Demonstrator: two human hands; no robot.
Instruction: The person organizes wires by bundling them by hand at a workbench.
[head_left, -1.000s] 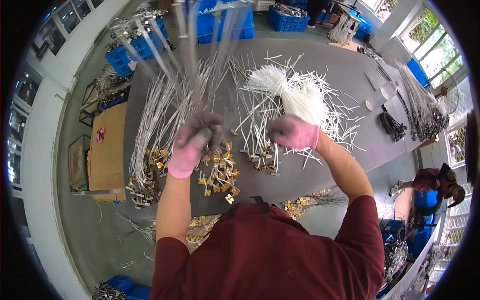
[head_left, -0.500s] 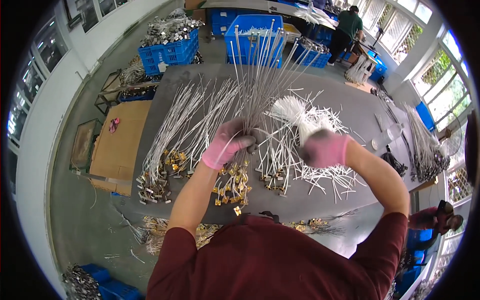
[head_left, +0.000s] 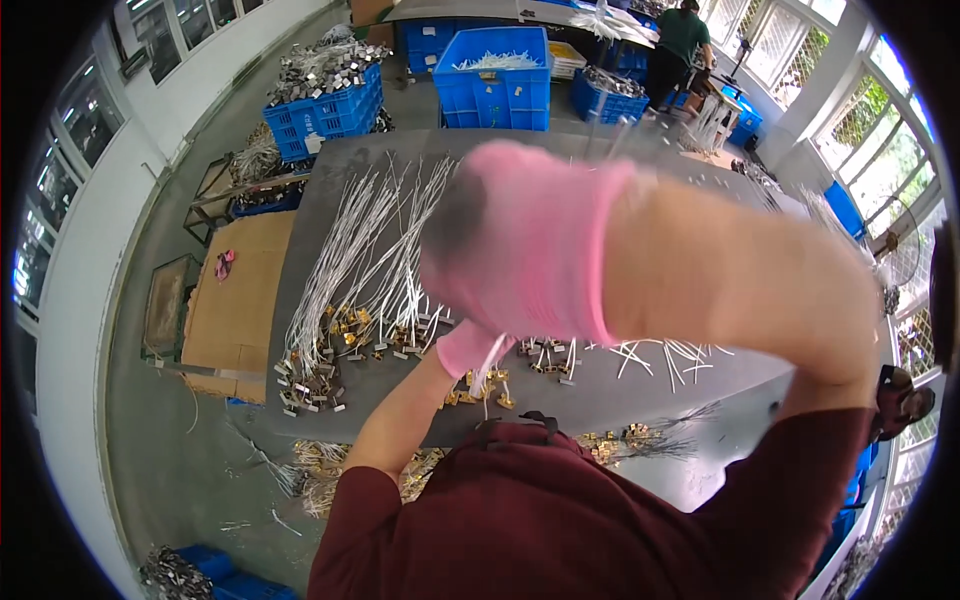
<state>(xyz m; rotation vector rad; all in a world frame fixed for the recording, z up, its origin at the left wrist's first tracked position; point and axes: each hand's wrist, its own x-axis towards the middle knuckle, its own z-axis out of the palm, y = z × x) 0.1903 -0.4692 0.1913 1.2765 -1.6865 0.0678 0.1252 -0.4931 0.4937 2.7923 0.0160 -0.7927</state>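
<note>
My left hand (head_left: 468,348), in a pink glove with grey fingers, is mostly hidden behind my right forearm and hand. White strands and gold-coloured metal end pieces (head_left: 490,388) of a bundle of thin wires show just below it. Blurred silvery tips (head_left: 612,125) stick up beyond my right hand. Raised close to the camera, my right hand (head_left: 530,240) is smeared by motion, and whether it holds anything does not show. Behind it lie short white tubes (head_left: 690,360), largely covered. Pale wires with metal ends (head_left: 350,240) are spread over the table's left part.
Beyond the grey table (head_left: 400,145) stands a blue bin (head_left: 495,100) with white pieces in it. A blue crate (head_left: 325,115) heaped with metal parts is at the far left. Flattened cardboard (head_left: 235,310) lies beside the table. Another person (head_left: 682,50) stands at the far right.
My right hand has moved left and up from the white tubes, now covering the middle of the view. The wire bundle's tips have leaned to the right. My left hand is lower and mostly hidden.
</note>
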